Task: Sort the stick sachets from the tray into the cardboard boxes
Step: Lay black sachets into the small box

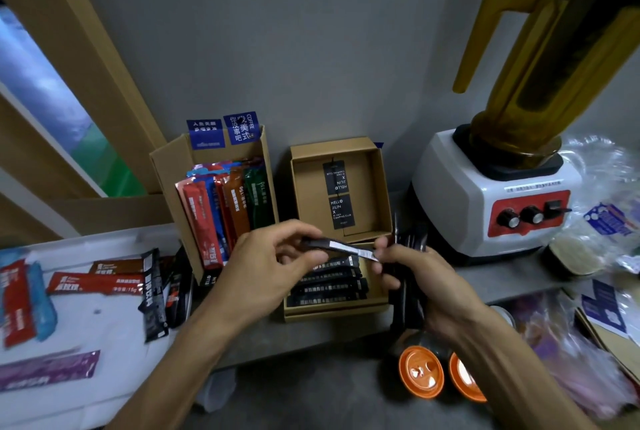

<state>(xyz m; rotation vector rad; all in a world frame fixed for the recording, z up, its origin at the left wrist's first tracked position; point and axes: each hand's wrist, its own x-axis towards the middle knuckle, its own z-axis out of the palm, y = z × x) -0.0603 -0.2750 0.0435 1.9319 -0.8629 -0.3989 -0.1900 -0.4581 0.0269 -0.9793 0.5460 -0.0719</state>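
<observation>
The tall box (pixel 169 170) and the flat box (pixel 308 194) are matt brown cardboard. The red sachet (pixel 93 283) and the black sachet (pixel 332 246) are glossy film. The tray (pixel 114 325) looks smooth and white. The jar (pixel 540 83) is translucent amber plastic, its base (pixel 446 187) glossy white plastic. The bench (pixel 329 336) is matt grey.

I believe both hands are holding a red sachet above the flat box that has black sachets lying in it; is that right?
Not quite: it is black, not red. The head view shows the left hand and right hand holding a black sachet above the flat box that has black sachets lying in it.
</observation>
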